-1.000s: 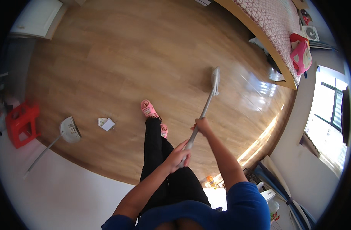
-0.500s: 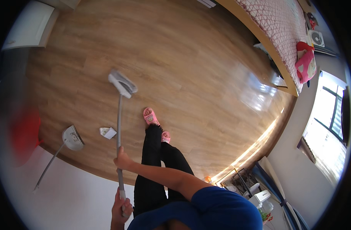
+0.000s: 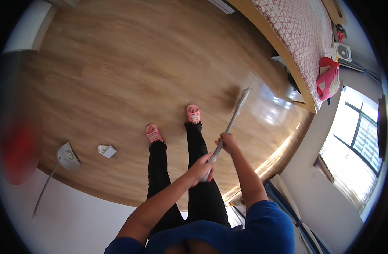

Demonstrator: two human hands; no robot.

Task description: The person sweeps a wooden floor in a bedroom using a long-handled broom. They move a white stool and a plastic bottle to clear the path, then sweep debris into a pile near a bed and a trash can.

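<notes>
Hands (image 3: 202,168) round broom handle (image 3: 228,127).

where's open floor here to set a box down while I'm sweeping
Widest bare floor lies ahead, between the white unit and the bed. It's tighter near the dustpan and crumpled paper, and around the broom head and your slippers.

Wood floor (image 3: 117,76) w/ a white dustpan (image 3: 67,155) lying near a crumpled paper scrap (image 3: 106,150), pink-quilted bed (image 3: 300,38) at upper right w/ a pink bag (image 3: 328,80) beside it, bright window (image 3: 350,148) at right.
</notes>
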